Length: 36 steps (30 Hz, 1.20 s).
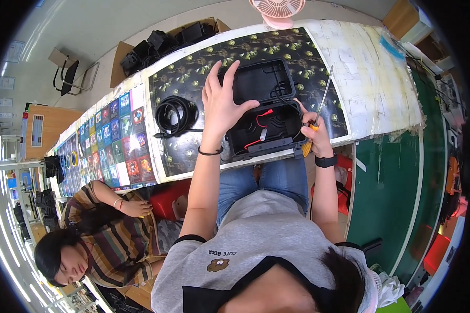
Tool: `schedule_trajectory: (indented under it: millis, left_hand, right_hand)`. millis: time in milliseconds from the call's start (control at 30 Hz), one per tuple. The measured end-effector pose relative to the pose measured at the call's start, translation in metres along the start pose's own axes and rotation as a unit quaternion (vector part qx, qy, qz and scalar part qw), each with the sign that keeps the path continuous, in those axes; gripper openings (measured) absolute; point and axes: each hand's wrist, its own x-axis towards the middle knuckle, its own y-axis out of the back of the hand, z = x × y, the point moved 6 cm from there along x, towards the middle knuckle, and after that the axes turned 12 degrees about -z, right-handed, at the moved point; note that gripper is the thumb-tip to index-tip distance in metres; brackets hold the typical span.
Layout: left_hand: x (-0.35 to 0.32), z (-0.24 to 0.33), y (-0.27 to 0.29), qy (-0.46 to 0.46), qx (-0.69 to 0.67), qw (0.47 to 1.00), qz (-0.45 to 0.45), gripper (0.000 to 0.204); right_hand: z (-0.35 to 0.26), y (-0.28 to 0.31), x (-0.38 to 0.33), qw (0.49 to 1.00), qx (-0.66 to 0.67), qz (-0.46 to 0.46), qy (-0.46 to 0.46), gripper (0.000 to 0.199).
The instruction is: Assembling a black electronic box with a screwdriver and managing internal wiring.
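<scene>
Open black case (259, 89) sits between left hand (223, 101) and right hand (320, 136).

To the left of the fingers of the left hand (222, 107), a hand could pass over the mat (183, 156), but the cable coil (187, 117) lies in this path. Between the two hands, the open case (253, 81) and its wires (267, 112) stand in the way. Beyond the fingers of the right hand (317, 133), the screwdriver (325, 94) blocks; farther right, over the table (381, 94), there is room.

The right hand (320, 136) partly hides the screwdriver handle (314, 127); the fan (278, 7) is cropped.
</scene>
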Motion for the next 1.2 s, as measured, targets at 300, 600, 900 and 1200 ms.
schedule_trajectory:
  millis: [300, 600, 900, 1200]
  left_hand:
    - [-0.004, 0.003, 0.005, -0.012, -0.016, 0.999, 0.049, 0.08]
    - [-0.056, 0.091, -0.006, -0.231, -0.136, 0.958, -0.105, 0.038]
    - [-0.081, 0.104, -0.056, -0.242, 0.057, 0.968, -0.041, 0.039]
    - [-0.082, 0.106, -0.071, -0.199, 0.174, 0.955, -0.132, 0.047]
  right_hand:
    - [0.011, 0.009, 0.0, 1.0, 0.014, -0.008, -0.001, 0.024]
    - [0.01, 0.009, 0.007, 0.999, 0.034, -0.02, 0.037, 0.027]
    - [0.008, 0.006, 0.005, 0.999, 0.032, -0.022, 0.029, 0.032]
    - [-0.009, -0.009, 0.012, 0.997, -0.043, -0.039, 0.053, 0.068]
